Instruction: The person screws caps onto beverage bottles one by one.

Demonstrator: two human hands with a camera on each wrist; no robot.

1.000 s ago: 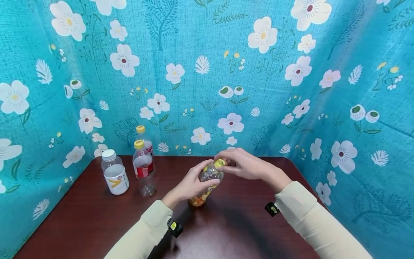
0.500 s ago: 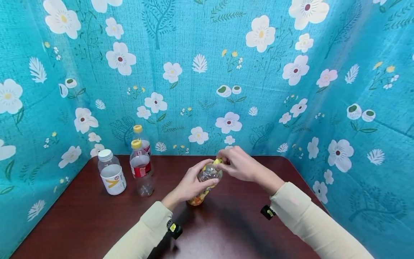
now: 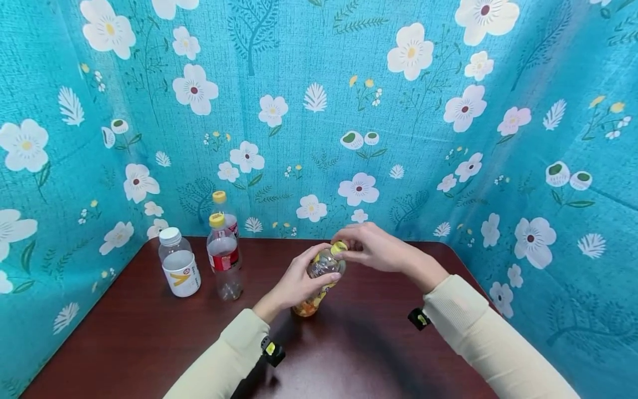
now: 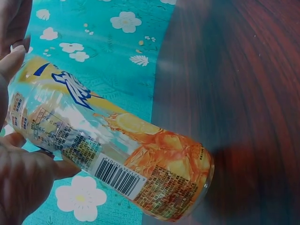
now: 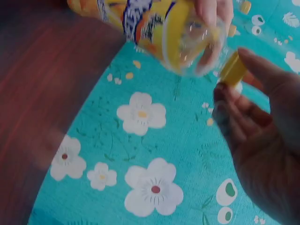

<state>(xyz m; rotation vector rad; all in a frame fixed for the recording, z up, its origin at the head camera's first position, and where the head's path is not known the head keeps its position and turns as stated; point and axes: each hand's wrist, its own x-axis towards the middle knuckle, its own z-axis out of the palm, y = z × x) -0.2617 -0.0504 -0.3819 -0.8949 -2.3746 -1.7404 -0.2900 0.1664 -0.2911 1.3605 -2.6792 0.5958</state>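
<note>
In the head view my left hand [image 3: 298, 281] is wrapped around the upper body of a clear plastic drink bottle [image 3: 308, 306]. The bottle tilts, its neck to the upper right and its base low near the table. In the left wrist view the bottle's label [image 4: 164, 154] shows orange fruit, a barcode and blue lettering. My right hand [image 3: 381, 252] pinches the yellow cap [image 3: 340, 247] between thumb and fingers at the bottle's mouth. The right wrist view shows that cap [image 5: 233, 69] in the fingertips, beside the blurred neck end.
To the left on the dark wood table [image 3: 149, 338] stand a white-capped bottle [image 3: 180, 271] and a red-labelled bottle [image 3: 225, 263] with a yellow cap. Behind the latter is another yellow-capped bottle [image 3: 220, 198]. A blue flowered cloth [image 3: 319, 138] surrounds the table's back and sides.
The right hand's fingers have shifted around the cap, so more of its yellow shows than half a second ago. The left hand keeps its hold on the bottle. The head view has swayed slightly.
</note>
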